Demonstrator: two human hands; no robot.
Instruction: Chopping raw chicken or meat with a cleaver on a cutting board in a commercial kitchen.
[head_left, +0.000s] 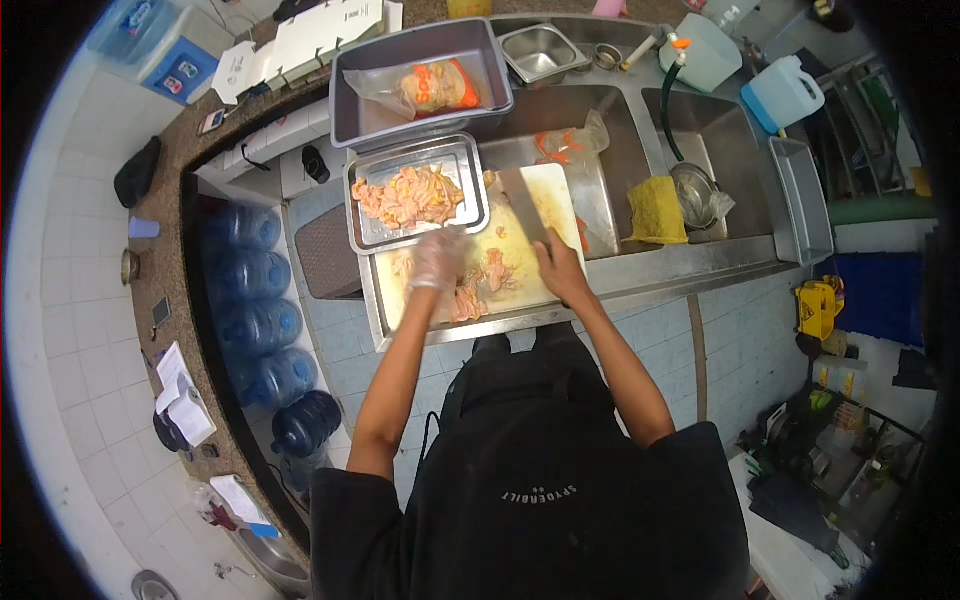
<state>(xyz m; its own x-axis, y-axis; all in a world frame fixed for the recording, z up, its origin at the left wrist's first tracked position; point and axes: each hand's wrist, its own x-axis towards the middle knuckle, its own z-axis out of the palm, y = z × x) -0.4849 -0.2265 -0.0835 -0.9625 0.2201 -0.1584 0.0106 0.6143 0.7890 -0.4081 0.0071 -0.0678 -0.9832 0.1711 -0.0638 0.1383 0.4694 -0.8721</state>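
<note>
In my right hand (561, 268) is the handle of a wide-bladed knife (523, 204); its blade points away from me over a white cutting board (536, 281). My left hand (439, 259), in a clear plastic glove, is motion-blurred at the near edge of a metal tray (480, 176); whether its fingers hold anything is unclear. Strips of raw meat, seemingly chicken (409, 196), are heaped in the tray. Larger raw meat pieces (497, 270) lie on the board between my hands. The tray partly overlaps the board's far left part.
Beyond the tray stands a grey plastic tub (345, 120) with a bagged product (439, 86) inside. Right of the board are a steel sink (611, 165), a yellow cloth (658, 210) and a metal bowl (694, 196). Large blue water bottles (259, 274) line the left side.
</note>
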